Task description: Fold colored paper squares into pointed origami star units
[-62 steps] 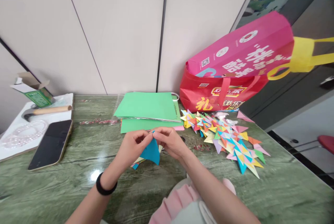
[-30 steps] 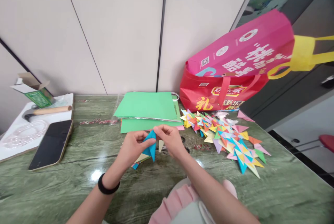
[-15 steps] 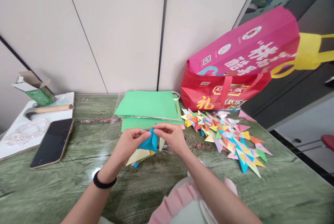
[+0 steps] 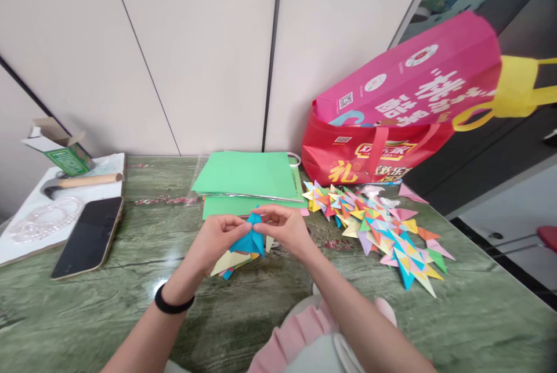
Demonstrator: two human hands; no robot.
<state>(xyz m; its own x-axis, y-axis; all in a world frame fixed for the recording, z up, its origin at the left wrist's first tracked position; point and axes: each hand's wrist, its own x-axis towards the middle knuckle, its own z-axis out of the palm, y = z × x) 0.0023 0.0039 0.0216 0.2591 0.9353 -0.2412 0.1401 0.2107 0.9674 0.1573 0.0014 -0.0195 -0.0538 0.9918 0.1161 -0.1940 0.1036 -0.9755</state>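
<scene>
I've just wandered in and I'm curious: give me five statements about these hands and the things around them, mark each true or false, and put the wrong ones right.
1. The left hand and right hand both hold the blue paper. True.
2. The black band is on the right wrist. False: the black band is on the left wrist.
3. The phone lies to the left of the green sheets. True.
4. The wooden-handled tool lies on the phone. False: the wooden-handled tool lies on the white board.
5. The folded paper pieces are of several colours. True.
</scene>
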